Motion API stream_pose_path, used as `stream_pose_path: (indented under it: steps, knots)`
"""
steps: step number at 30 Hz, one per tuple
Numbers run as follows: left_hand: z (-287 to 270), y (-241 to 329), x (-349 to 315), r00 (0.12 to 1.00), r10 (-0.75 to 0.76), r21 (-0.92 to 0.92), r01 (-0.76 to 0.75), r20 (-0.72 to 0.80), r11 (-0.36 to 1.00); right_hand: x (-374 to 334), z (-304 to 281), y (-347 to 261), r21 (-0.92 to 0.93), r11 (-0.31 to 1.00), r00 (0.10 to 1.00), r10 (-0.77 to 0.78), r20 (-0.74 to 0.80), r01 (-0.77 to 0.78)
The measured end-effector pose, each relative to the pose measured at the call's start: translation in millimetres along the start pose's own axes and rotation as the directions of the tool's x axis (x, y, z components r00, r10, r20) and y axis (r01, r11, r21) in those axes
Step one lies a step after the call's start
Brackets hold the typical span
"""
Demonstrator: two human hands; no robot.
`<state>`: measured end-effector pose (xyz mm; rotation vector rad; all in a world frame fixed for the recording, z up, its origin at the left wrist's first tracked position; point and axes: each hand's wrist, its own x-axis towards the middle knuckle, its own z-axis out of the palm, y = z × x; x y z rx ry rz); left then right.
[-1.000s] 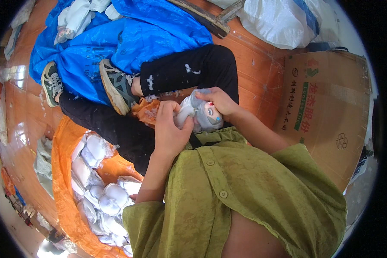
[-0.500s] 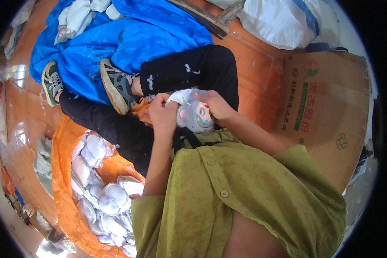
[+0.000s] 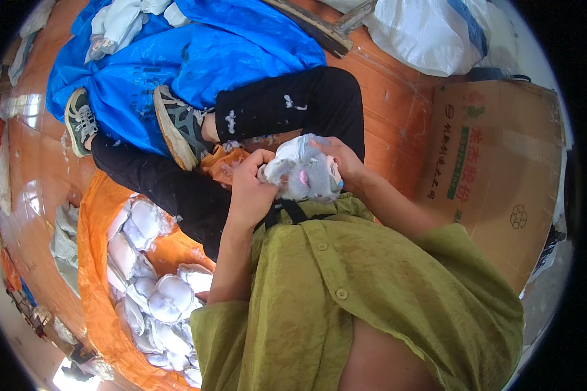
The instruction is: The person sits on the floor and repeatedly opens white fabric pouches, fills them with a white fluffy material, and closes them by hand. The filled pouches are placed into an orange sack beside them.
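A grey plush toy head (image 3: 316, 174) with a pink nose-like patch and a pale face panel sits between my hands, just above my lap. White fabric covers its upper left part. My left hand (image 3: 254, 186) is closed on the left side of the toy, its fingers at the white fabric and grey plush. From the other side my right hand (image 3: 344, 158) grips the toy near its face panel; some of these fingers are hidden behind it.
An orange sack (image 3: 98, 260) holding several white padded pieces (image 3: 171, 298) lies at my left. Beyond my feet spreads a blue sack (image 3: 195, 55) with white pieces on it. A cardboard box (image 3: 496, 163) stands at my right; a white sack (image 3: 424, 36) is behind it.
The toy has turned in my hands, so its face panel now points further right and the grey plush side shows. My left hand has shifted slightly right and down along it.
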<state>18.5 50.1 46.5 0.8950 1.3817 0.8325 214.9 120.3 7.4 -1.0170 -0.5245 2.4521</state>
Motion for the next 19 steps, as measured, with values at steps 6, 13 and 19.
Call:
stream_pose_path:
  steps: [6,13,19]
  knots:
    - [-6.8,25.3,-18.1,0.973,0.076,-0.507,0.047,0.219,0.861,-2.1,-10.9,-4.8,-0.116,0.992,0.997,-0.038,0.066,0.045]
    - [5.9,15.8,-17.4,0.989,0.133,0.03,-0.135,0.062,0.99,-0.7,-8.2,-6.7,-0.101,0.995,1.0,-0.017,0.014,0.019]
    - [28.4,8.1,-13.8,0.92,0.231,0.281,-0.142,-0.316,0.949,2.7,-1.6,-5.6,-0.108,0.994,1.0,-0.016,-0.022,0.013]
